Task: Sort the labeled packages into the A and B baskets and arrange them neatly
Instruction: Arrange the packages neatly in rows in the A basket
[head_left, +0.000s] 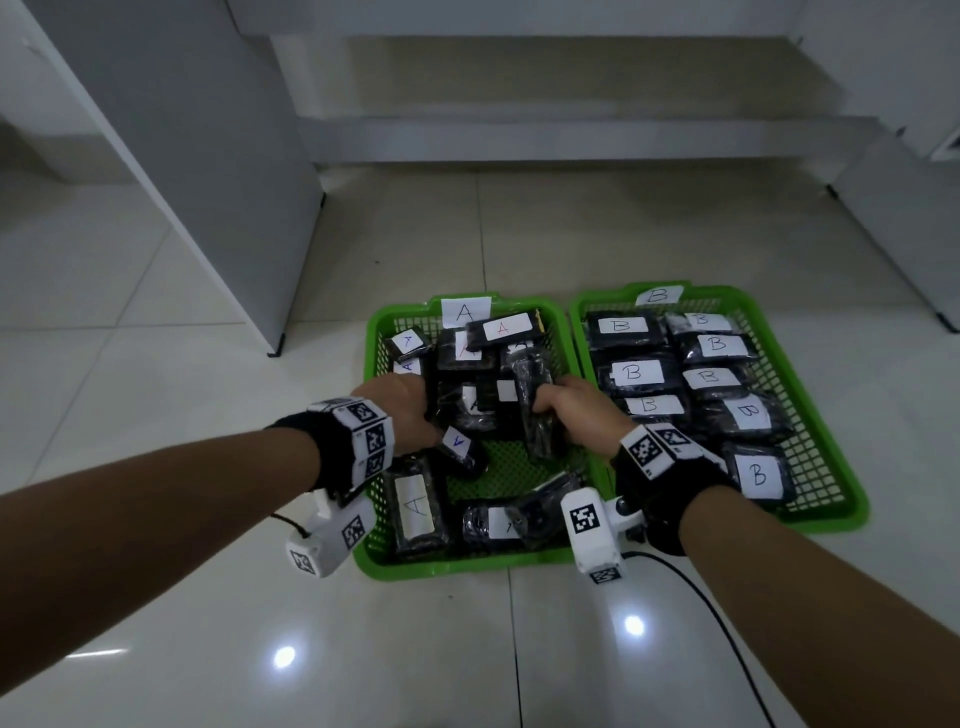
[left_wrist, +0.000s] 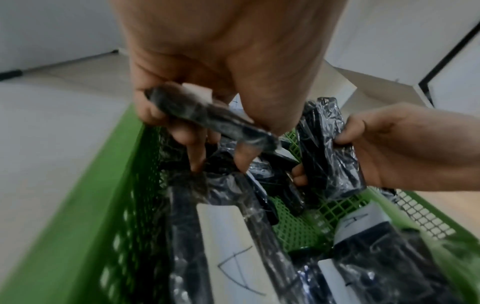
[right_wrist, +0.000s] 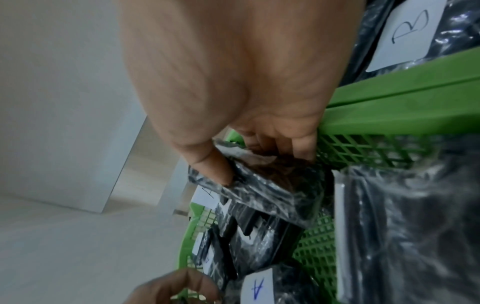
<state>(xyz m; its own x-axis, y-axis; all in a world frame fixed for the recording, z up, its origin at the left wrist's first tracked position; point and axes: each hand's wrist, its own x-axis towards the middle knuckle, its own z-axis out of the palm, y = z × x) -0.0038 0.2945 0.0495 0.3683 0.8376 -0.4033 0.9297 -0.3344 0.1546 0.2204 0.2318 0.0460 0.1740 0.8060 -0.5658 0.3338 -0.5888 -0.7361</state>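
Two green baskets sit on the floor: basket A (head_left: 371, 332) on the left holds jumbled black wrapped packages, basket B (head_left: 831, 499) on the right holds tidy rows of B packages (head_left: 631, 373). My left hand (head_left: 402, 415) grips a small A-labelled package (head_left: 460, 448) above basket A; in the left wrist view that hand (left_wrist: 202, 144) has thumb and fingers curled round the package (left_wrist: 213, 119). My right hand (head_left: 574, 410) grips a long black package (head_left: 535, 410) held upright on end; in the right wrist view its fingertips (right_wrist: 215, 170) pinch the package's (right_wrist: 270, 189) top.
A large A package (head_left: 418, 506) lies at basket A's near left, others along its front. Bare green mesh (head_left: 511, 470) shows in the middle. A grey cabinet panel (head_left: 197, 156) stands to the left, a low step (head_left: 545, 135) behind. A black cable (head_left: 717, 623) trails across the tiles.
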